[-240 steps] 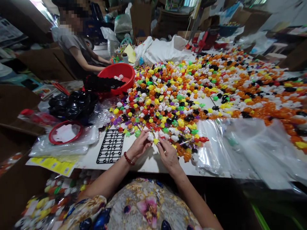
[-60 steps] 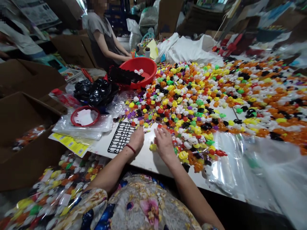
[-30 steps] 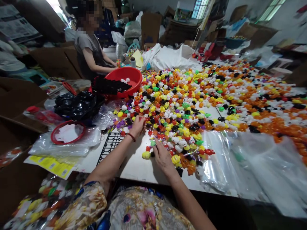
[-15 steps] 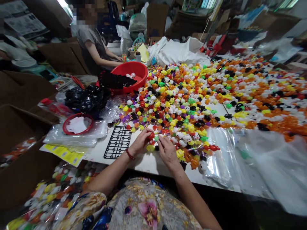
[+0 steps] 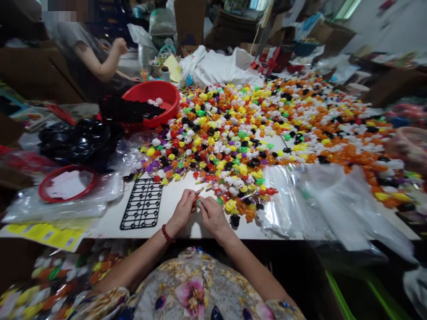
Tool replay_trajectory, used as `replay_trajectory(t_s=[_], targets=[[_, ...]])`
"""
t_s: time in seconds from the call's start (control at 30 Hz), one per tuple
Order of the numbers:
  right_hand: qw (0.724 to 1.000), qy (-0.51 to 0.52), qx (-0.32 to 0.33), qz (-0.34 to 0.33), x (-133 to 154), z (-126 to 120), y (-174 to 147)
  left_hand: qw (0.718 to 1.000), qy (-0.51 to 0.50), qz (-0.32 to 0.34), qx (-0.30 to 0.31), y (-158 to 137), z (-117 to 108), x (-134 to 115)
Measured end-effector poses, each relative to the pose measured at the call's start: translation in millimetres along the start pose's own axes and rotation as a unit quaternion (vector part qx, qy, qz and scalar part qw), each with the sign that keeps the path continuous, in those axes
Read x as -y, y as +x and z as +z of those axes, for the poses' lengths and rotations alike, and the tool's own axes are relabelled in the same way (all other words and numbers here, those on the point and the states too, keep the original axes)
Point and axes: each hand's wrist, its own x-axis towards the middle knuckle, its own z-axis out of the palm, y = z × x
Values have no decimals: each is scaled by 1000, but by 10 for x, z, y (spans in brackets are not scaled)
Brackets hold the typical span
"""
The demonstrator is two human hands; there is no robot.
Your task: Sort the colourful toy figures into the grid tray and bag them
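Observation:
Close together over the front of the white table (image 5: 110,222) are my left hand (image 5: 182,212) and my right hand (image 5: 213,216), both closed. Between my fingertips is a small red piece (image 5: 195,202), pinched by my left hand. A small green piece (image 5: 198,203) touches it, held by my right fingers; its shape is mostly hidden. Left of my hands lies a flat black plastic grid frame (image 5: 141,204). Just beyond them spreads a heap of small coloured plastic figures (image 5: 213,146) in yellow, orange, white, red, green and black.
Clear plastic bags (image 5: 287,204) lie to the right. A red basin (image 5: 167,95) with a black piece across it stands back left, near a black bag (image 5: 75,138). A red basket (image 5: 43,191) holds white paper. Beyond sits another person (image 5: 90,55).
My view has turned to the right. Both hands have drawn nearer to the table's front edge, with the red and green pieces now together. The other person has raised a hand.

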Motion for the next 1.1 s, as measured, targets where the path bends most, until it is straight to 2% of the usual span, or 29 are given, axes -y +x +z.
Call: replay_trajectory(t_s=[0.1, 0.2, 0.27, 0.37, 0.47, 0.53, 0.67, 0.87, 1.0, 1.1], targets=[[1000, -1, 6, 3, -12, -22, -47, 999, 49, 15, 4, -16, -11, 98], [998, -16, -59, 19, -181, -279, -97, 980, 157, 117, -24, 7, -121, 202], [984, -69, -152, 58, -374, -524, -163, 942, 256, 214, -34, 55, -224, 297], [948, -159, -256, 107, -684, -752, -303, 857, 403, 319, 24, 172, -303, 465], [929, -187, -287, 140, -877, -651, -418, 791, 491, 355, 90, 305, -187, 595], [920, -197, -296, 165, -922, -481, -446, 770, 511, 366, 111, 384, -18, 637], [913, -213, -294, 188, -972, -297, -375, 773, 504, 366, 121, 512, 366, 655], [904, -213, -314, 198, -1257, -479, -109, 795, 486, 348, 104, 685, 817, 647], [892, -232, -332, 201, -1480, -557, 62, 796, 499, 333, 84, 811, 1089, 611], [900, -209, -318, 212, -1603, -639, 125, 794, 503, 336, 64, 890, 1237, 599]])
